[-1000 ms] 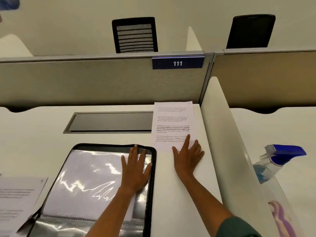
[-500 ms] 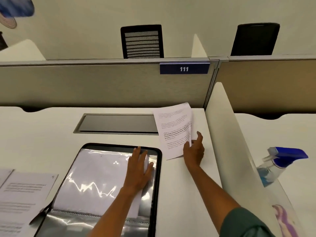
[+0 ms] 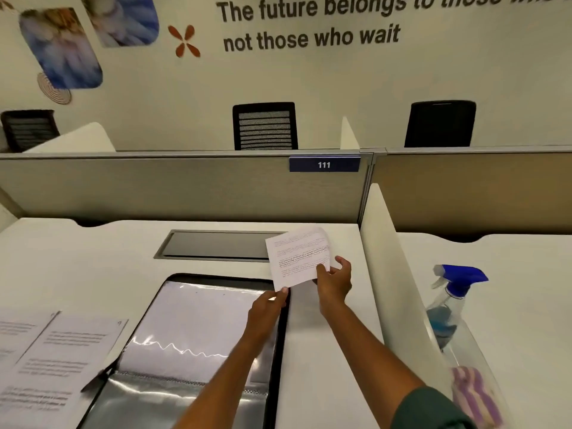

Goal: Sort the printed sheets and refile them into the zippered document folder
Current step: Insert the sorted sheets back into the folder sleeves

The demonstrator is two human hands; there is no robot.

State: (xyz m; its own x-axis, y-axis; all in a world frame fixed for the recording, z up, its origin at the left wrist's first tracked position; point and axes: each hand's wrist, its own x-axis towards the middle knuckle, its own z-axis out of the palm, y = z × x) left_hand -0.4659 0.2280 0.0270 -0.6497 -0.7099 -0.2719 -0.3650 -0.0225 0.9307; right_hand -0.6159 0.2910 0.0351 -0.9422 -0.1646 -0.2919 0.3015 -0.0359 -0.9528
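Observation:
A printed sheet (image 3: 297,255) is lifted off the white desk, tilted up toward me. My right hand (image 3: 334,281) grips its lower right edge, thumb on the front. My left hand (image 3: 267,308) pinches its lower left corner. Below them lies the open zippered document folder (image 3: 280,351), black-edged, with shiny clear sleeves (image 3: 192,323) facing up. More printed sheets (image 3: 62,357) lie flat on the desk to the folder's left.
A grey cable hatch (image 3: 216,244) is set into the desk behind the folder. A white divider (image 3: 390,274) walls off the right side; beyond it stand a blue-topped spray bottle (image 3: 448,305) and a purple striped cloth (image 3: 476,394). A partition marked 111 (image 3: 324,164) closes the back.
My right hand picked the sheet up off the desk. My left hand left the folder's sleeve and took the sheet's lower left corner. The camera tilted upward.

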